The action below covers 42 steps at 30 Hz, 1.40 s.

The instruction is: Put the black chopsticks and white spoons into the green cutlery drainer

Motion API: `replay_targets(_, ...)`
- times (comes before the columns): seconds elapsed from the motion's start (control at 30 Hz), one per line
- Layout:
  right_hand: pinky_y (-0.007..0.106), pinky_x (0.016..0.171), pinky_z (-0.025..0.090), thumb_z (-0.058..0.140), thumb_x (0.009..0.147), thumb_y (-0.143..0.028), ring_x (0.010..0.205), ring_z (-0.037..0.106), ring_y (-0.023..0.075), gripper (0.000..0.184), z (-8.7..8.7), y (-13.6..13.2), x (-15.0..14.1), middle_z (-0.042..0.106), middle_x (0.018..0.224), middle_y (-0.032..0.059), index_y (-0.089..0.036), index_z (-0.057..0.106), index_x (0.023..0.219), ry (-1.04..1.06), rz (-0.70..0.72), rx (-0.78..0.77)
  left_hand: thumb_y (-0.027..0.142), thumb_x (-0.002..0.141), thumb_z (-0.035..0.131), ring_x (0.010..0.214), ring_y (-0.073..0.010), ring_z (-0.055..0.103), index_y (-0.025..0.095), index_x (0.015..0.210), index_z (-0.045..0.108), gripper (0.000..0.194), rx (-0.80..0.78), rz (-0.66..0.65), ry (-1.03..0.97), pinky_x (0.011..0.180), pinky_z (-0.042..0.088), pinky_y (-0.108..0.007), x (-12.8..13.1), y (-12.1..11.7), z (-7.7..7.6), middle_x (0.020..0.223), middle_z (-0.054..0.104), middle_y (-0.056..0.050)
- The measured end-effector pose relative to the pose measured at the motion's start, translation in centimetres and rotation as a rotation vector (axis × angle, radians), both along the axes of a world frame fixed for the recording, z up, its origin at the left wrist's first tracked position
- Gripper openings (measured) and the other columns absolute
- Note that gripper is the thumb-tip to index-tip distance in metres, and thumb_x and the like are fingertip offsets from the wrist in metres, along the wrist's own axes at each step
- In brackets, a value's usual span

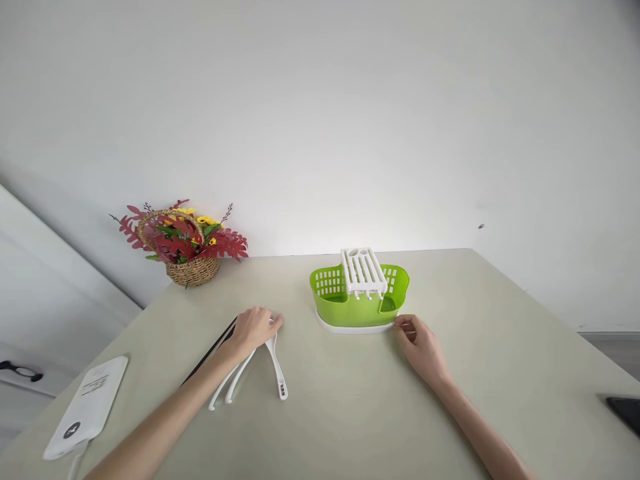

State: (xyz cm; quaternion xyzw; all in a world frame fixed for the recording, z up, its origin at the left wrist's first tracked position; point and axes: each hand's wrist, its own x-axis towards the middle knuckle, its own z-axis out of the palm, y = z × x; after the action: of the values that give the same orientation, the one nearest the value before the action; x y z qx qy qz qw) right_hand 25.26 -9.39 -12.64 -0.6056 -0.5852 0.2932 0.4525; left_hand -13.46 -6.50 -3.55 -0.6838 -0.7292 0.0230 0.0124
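My left hand (254, 328) lies over the upper ends of a white spoon with a label on its handle (279, 377), two more white long-handled utensils (235, 381) and a pair of black chopsticks (213, 352). Its thumb points out to the right; the other fingertips are hidden beneath the hand. A green plastic basket (350, 312) with slotted walls stands upright on a white drip tray (333, 329). Across the basket's middle sits a white slatted rack (364, 272) with small hooks at its front. At the tray's right end, my right hand (419, 341) has its fingers bent around the rim.
A wicker basket of red and yellow flowers (193, 270) stands at the back left. Nearer on the left lies a white flat device (90, 403) with a cable. A dark object (625, 410) shows at the right edge. Behind the table (340, 413) rises a white wall.
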Motion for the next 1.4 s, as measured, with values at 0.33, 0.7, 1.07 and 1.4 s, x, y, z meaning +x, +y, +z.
replay_targets(0.33,0.034,0.069,0.051,0.051,0.087,-0.04,0.07,0.067,0.0191,0.022,0.0,0.1,0.0,0.071,0.095,0.0027,-0.024,0.062,0.099,0.003,0.007,-0.024,0.047,0.1,0.044,0.09,-0.0325,0.074,0.018,0.083,0.074,0.045,-0.011,-0.11,0.064,0.075,0.047,-0.036,1.0,0.0,1.0,0.099,0.076,-0.018)
replay_targets(0.7,0.034,0.07,0.051,0.05,0.087,-0.039,0.07,0.066,0.019,0.022,-0.1,0.1,0.0,0.071,0.095,0.0033,-0.024,0.062,0.098,-0.012,0.004,-0.021,0.04,0.098,0.051,0.083,-0.0279,0.071,0.021,0.082,0.07,0.032,0.034,-0.135,0.053,0.073,0.047,-0.034,1.5,1.3,5.8,0.091,0.076,-0.011)
replay_targets(1.07,0.034,0.07,0.053,0.052,0.085,-0.037,0.073,0.068,0.0204,0.022,0.0,0.2,0.0,0.073,0.096,0.0044,-0.024,0.064,0.098,0.0,-0.011,0.0,0.038,0.104,0.049,0.134,-0.0277,0.055,0.02,0.126,0.057,0.029,0.739,-0.69,-0.408,0.114,0.045,-0.049,16.3,-2.3,9.3,0.134,0.064,-0.014)
replay_targets(1.4,0.034,0.072,0.052,0.05,0.086,-0.037,0.077,0.068,0.0206,0.021,0.1,0.1,-0.1,0.072,0.098,0.005,-0.024,0.061,0.099,0.003,-0.008,0.004,0.031,0.1,0.054,0.148,-0.0306,0.046,0.016,0.148,0.047,0.051,0.743,-0.751,-0.267,0.126,0.037,-0.051,19.9,-0.3,4.8,0.154,0.055,-0.015)
